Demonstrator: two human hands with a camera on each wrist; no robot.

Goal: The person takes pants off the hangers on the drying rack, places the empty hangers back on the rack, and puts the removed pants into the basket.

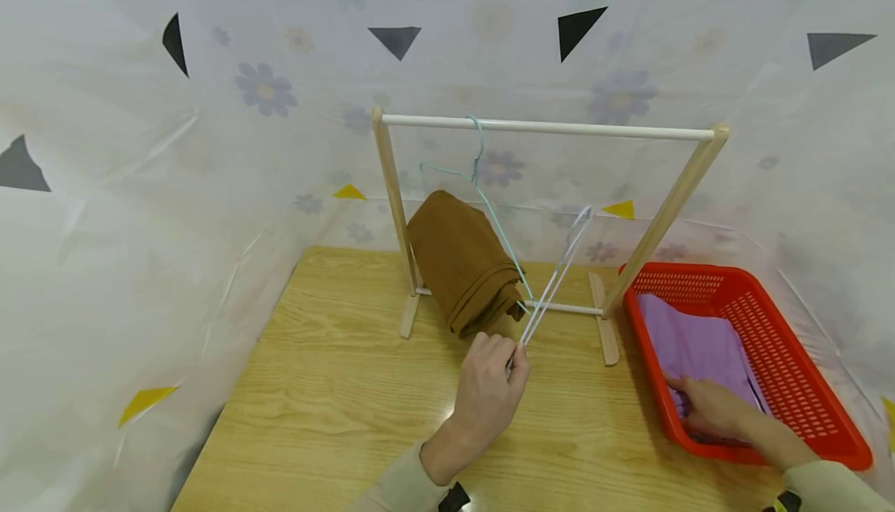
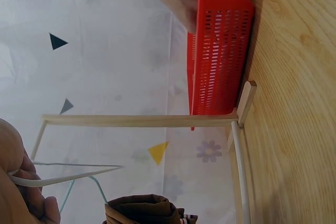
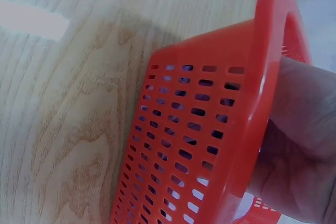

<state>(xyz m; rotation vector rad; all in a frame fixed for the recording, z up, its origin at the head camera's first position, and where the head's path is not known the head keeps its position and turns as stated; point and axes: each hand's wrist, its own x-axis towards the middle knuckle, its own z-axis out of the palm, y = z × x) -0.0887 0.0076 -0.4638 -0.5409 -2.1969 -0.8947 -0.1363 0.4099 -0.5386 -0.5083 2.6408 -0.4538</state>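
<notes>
My left hand (image 1: pixel 487 388) grips a pale white hanger (image 1: pixel 555 283) that slants up and to the right in front of the rack. In the left wrist view, the fingers curl around the hanger (image 2: pixel 68 178). My right hand (image 1: pixel 716 407) reaches over the near side of the red basket (image 1: pixel 804 364) and pinches the folded purple cloth (image 1: pixel 692 337) by its near left part. The basket wall partly hides those fingers in the right wrist view. A brown folded garment (image 1: pixel 461 259) hangs on a mint-green hanger (image 1: pixel 498 221) from the rack's bar.
A small rack with a white bar (image 1: pixel 587 129) and wooden legs (image 1: pixel 660 224) stands at the back of the wooden table (image 1: pixel 336 388). Behind it hangs a flowered white curtain (image 1: pixel 447 53) with black, grey and yellow triangles. The basket stands beside the rack's right leg.
</notes>
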